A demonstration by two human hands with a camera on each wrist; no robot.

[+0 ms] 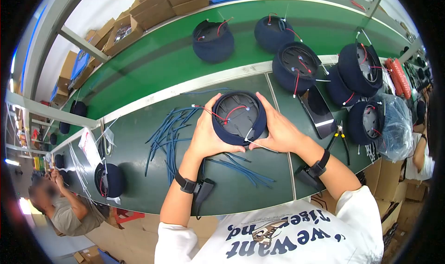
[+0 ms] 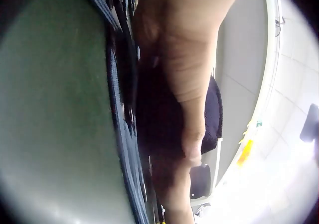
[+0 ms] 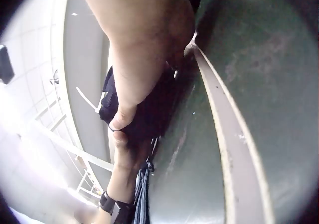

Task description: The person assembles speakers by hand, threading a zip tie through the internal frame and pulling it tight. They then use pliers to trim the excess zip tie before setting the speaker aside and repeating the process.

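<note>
A round dark-blue fabric-covered piece [image 1: 222,133] with a black inner shell, red wires and a white tie is held between both hands over the green bench. My left hand [image 1: 207,133] grips its left side and my right hand [image 1: 281,130] its right side, thumbs near each other at the lower rim. In the left wrist view the left hand [image 2: 187,74] lies along the dark fabric [image 2: 213,114]; in the right wrist view the right hand [image 3: 137,64] does the same on the cover [image 3: 149,109]. Blue tubes [image 1: 169,141] lie beneath and left.
Similar round pieces [image 1: 213,44] stand on the far green surface and at the right [image 1: 296,69]. A phone [image 1: 317,111], yellow-black cutters [image 1: 342,139] and a plastic bag [image 1: 394,129] lie right. Another piece [image 1: 110,180] and white ties [image 1: 79,169] are left. A person [image 1: 69,208] sits at left.
</note>
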